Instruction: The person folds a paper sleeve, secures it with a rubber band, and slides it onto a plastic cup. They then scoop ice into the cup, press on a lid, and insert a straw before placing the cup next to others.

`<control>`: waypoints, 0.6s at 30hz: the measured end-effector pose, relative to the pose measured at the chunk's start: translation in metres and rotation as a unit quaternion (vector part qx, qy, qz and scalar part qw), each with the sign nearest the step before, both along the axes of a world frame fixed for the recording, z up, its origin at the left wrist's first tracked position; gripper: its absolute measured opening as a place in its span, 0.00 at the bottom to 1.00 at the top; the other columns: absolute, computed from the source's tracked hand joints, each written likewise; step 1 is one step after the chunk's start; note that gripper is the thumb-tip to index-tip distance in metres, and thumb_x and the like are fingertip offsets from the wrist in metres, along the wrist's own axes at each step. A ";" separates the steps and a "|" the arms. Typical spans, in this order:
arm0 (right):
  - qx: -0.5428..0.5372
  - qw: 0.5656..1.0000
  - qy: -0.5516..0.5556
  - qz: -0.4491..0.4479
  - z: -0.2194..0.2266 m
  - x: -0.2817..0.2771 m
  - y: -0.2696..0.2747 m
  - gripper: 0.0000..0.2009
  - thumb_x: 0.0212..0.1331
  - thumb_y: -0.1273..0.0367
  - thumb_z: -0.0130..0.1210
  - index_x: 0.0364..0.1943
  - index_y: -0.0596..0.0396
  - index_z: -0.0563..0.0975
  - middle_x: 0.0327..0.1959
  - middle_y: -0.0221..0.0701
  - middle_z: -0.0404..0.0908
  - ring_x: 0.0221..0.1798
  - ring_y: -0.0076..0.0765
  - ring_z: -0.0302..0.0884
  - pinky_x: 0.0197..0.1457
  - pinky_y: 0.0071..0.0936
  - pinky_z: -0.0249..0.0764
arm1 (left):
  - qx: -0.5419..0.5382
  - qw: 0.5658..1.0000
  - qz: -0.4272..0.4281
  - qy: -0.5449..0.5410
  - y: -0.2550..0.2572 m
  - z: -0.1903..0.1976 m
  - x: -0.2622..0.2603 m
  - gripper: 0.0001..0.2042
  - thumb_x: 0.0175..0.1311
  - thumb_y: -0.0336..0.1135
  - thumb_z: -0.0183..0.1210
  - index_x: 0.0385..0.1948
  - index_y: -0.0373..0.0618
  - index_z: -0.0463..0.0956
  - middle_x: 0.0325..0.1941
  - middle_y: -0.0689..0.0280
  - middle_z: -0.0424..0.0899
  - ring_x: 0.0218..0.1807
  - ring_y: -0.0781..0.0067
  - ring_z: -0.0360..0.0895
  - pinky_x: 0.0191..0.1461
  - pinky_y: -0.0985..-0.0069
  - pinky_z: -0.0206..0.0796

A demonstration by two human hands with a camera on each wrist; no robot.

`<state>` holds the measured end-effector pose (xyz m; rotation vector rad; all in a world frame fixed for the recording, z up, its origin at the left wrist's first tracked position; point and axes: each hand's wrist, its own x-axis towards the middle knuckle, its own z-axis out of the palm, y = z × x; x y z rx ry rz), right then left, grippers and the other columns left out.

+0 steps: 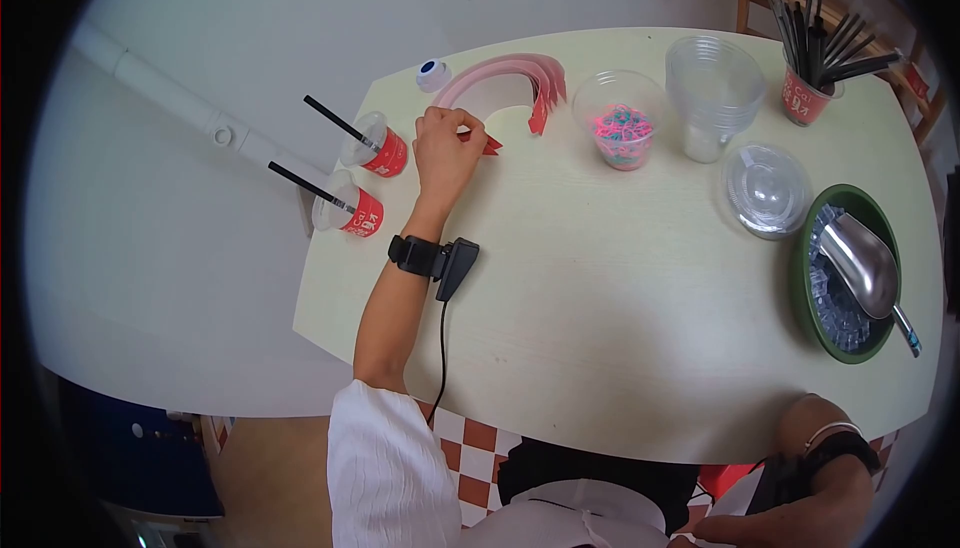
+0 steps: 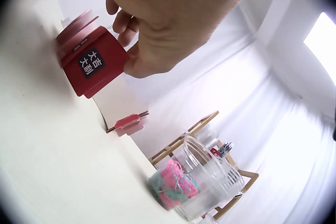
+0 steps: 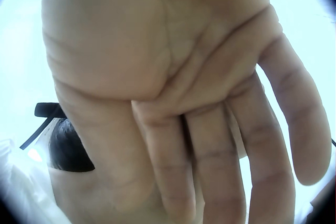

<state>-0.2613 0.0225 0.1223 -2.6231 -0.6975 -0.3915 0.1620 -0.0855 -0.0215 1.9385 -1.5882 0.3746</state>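
Note:
At the back left of the table, my left hand pinches one end of the red paper cup sleeves. These lie nested in a pink arc that curves away to the right. In the left wrist view, the thumb meets the edge of a red end printed with pale characters, while the other fingers are curled behind. My right hand holds nothing, its palm facing the camera and its fingers loosely extended. In the head view, that hand is by the table's front right edge, its fingers hidden.
Two sleeved cups with black straws stand left of my left hand, near a small white bottle. A tub of pink and green bands, stacked clear cups, lids, a straw cup and a green basin with scoop are rightward.

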 end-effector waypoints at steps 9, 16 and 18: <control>-0.027 0.999 -0.016 -0.042 -0.005 -0.007 0.011 0.23 0.25 0.68 0.52 0.34 0.68 0.77 0.36 0.39 0.77 0.35 0.37 0.75 0.37 0.20 0.73 | -0.207 0.895 -0.089 0.384 -0.002 0.045 0.007 0.09 0.59 0.36 0.60 0.31 0.39 0.79 0.36 0.69 0.76 0.36 0.80 0.70 0.39 0.80 0.64; 0.051 0.997 -0.017 -0.050 -0.001 0.010 0.003 0.18 0.31 0.69 0.55 0.32 0.61 0.79 0.33 0.32 0.78 0.33 0.32 0.75 0.33 0.23 0.73 | -0.278 0.659 -0.343 0.609 0.047 0.105 -0.053 0.07 0.67 0.36 0.52 0.40 0.45 0.71 0.34 0.68 0.76 0.34 0.75 0.73 0.45 0.71 0.66; 0.055 0.992 -0.008 -0.110 0.004 0.012 0.003 0.16 0.33 0.69 0.57 0.32 0.59 0.79 0.32 0.30 0.78 0.31 0.31 0.75 0.31 0.23 0.73 | -0.268 0.598 -0.411 0.634 0.056 0.112 -0.081 0.08 0.67 0.37 0.52 0.42 0.44 0.71 0.31 0.68 0.77 0.30 0.76 0.72 0.39 0.76 0.64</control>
